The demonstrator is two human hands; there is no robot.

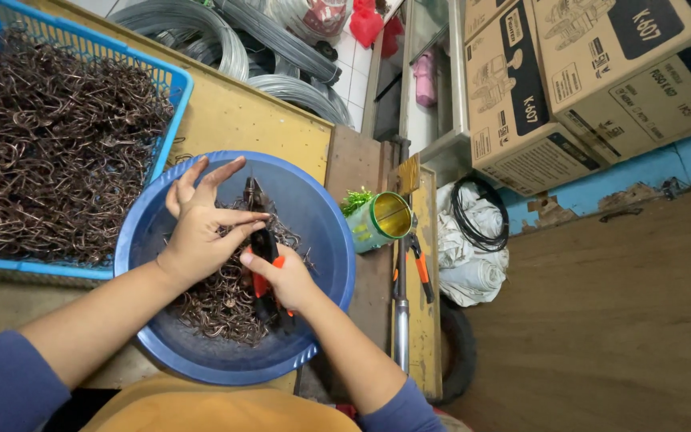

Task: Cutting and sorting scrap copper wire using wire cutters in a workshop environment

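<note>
A round blue basin [325,240] holds a heap of small bent wire hooks [217,308]. My right hand [285,276] is shut on a pair of pliers [264,248] with orange and black handles, its jaws pointing up over the basin. My left hand [201,224] reaches in from the left, fingers spread, with fingertips pinching at a small wire piece by the pliers' jaws. Whether the left hand truly grips that piece is hard to tell.
A blue plastic crate [173,88] full of brown wire hooks stands at the left. A green tin can [381,220] and another orange-handled tool [417,264] lie right of the basin. Coils of grey wire [201,32], cardboard boxes [593,72] and white sacks [473,256] sit beyond.
</note>
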